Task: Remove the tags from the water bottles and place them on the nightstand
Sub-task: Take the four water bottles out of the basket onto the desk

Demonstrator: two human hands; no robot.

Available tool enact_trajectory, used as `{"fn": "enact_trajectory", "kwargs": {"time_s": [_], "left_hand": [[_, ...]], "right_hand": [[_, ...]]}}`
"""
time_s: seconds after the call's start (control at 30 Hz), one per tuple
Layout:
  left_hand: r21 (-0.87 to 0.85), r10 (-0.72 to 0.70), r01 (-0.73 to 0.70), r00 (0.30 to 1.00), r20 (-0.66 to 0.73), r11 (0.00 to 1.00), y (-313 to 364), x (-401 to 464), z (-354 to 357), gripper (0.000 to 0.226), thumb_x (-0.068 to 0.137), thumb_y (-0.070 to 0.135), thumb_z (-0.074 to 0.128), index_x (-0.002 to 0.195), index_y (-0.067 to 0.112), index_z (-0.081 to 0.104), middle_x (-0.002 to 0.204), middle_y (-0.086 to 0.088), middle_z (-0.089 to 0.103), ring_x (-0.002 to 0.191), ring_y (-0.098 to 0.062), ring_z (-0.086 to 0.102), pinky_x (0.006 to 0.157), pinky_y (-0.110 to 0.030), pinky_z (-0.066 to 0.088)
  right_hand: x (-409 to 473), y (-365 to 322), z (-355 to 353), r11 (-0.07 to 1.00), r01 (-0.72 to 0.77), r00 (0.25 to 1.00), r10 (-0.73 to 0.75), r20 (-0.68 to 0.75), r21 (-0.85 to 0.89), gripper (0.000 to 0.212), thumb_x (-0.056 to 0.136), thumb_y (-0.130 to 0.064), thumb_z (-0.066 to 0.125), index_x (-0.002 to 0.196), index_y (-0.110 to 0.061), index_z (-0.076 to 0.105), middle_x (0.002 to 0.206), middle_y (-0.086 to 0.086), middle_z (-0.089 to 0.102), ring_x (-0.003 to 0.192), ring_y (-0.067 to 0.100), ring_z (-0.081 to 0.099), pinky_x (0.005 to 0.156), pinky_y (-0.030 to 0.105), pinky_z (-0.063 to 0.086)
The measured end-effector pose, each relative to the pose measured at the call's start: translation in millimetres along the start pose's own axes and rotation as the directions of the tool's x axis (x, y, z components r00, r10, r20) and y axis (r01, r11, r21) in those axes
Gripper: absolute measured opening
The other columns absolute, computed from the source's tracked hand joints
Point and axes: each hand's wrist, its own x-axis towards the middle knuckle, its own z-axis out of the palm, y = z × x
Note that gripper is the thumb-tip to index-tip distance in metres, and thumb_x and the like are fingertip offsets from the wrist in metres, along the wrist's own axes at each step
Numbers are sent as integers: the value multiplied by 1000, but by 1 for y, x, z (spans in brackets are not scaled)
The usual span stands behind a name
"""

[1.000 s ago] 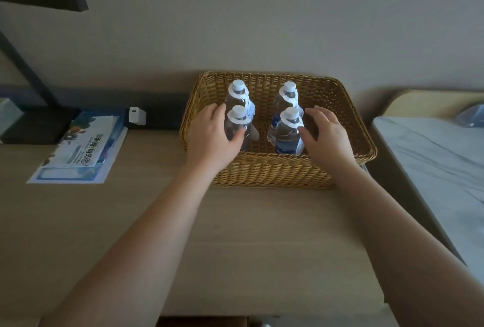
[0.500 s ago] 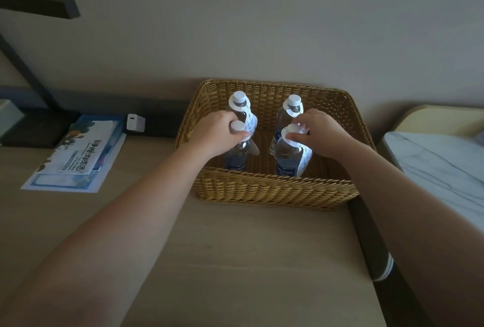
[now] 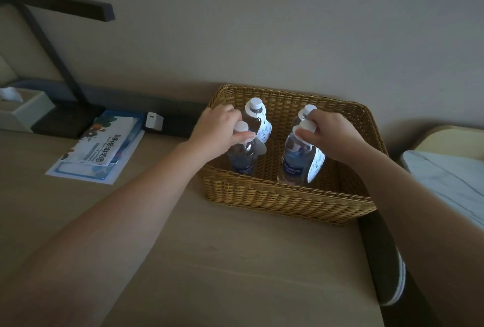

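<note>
Several clear water bottles with white caps and white paper neck tags stand in a wicker basket (image 3: 285,199) on a wooden desk. My left hand (image 3: 216,131) grips the neck of the front left bottle (image 3: 242,155), thumb on its tag. My right hand (image 3: 327,134) pinches the tag (image 3: 315,163) at the neck of the front right bottle (image 3: 294,161). Behind them stand the back left bottle (image 3: 255,114) and the back right bottle (image 3: 305,112), half hidden by my right hand. The marble-topped nightstand (image 3: 447,182) lies at the right edge.
Leaflets (image 3: 100,148) lie on the desk left of the basket. A white charger (image 3: 154,121) sits in the dark strip along the wall. A black lamp stand (image 3: 52,46) and a tissue box (image 3: 19,110) stand at far left. A dark gap (image 3: 387,264) separates desk and nightstand.
Both hands have closed in from the basket's sides onto the two front bottles' necks and now hold there. The view has shifted, bringing the basket closer.
</note>
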Motion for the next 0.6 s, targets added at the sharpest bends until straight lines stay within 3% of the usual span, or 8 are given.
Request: {"fn": "enact_trajectory", "kwargs": {"time_s": [0.23, 0.47, 0.6], "left_hand": [[-140, -122, 100, 980, -156, 985, -16, -1, -95, 45, 81, 56, 65, 90, 12, 60, 86, -2, 59, 78, -22, 56, 66, -40, 48], [-76, -238, 226, 939, -248, 971, -44, -36, -195, 46, 75, 60, 70, 78, 15, 62, 74, 1, 60, 74, -23, 57, 64, -38, 46], [-42, -299, 300, 913, -278, 953, -57, -72, -227, 44, 74, 60, 70, 74, 17, 61, 71, 2, 59, 68, -18, 55, 58, -37, 44]], "right_hand": [[32, -65, -54, 969, 235, 964, -223, -143, 78, 31, 86, -43, 60, 96, -14, 57, 80, -1, 55, 71, 18, 50, 54, 26, 33], [60, -158, -81, 892, 416, 903, -380, -202, 179, 27, 86, -37, 62, 91, -10, 60, 76, 1, 55, 69, 17, 49, 53, 28, 32], [66, -211, -75, 826, 509, 860, -471, -199, 243, 23, 86, -37, 62, 90, -14, 60, 71, -7, 51, 62, 6, 45, 51, 13, 33]]}}
